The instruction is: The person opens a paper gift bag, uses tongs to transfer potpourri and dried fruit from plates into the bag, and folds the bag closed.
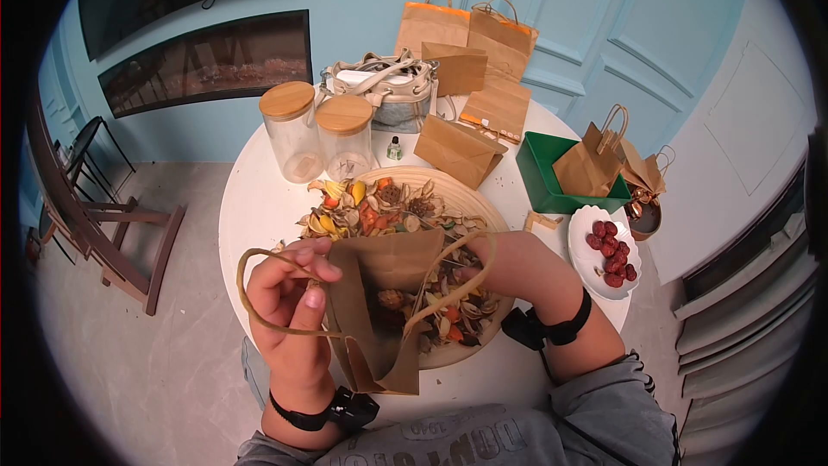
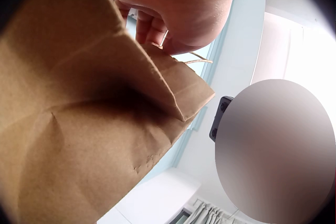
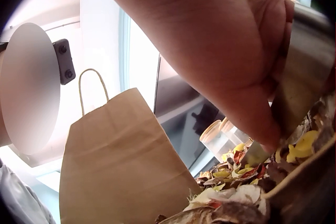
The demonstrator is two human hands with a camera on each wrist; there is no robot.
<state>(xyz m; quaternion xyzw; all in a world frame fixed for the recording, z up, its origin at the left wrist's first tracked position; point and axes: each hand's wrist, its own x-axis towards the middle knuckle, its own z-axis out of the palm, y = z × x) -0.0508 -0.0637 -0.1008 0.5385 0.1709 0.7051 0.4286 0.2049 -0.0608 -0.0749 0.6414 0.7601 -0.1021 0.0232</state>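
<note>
An upright brown paper bag [image 1: 392, 261] with twisted handles stands open at the near side of a round woven tray [image 1: 487, 207] of dried flowers and petals [image 1: 371, 217]. My left hand [image 1: 297, 319] pinches the bag's left edge near one handle; in the left wrist view that hand [image 2: 178, 6] is above the brown paper [image 2: 68, 155]. Beyond the other handle, my right hand [image 1: 509, 263] reaches into the petals. The right wrist view has this hand [image 3: 226, 45] gripping a curved metal piece [image 3: 310, 56] among the petals [image 3: 220, 211], beside the bag [image 3: 115, 161].
Two wooden-lidded jars [image 1: 293, 134], a small bottle [image 1: 394, 149] and a handbag [image 1: 401, 103] stand behind the tray. Several paper bags [image 1: 461, 151] are at the back. To the right are a green box [image 1: 539, 181] holding a bag and a white plate [image 1: 582, 267] of red dates.
</note>
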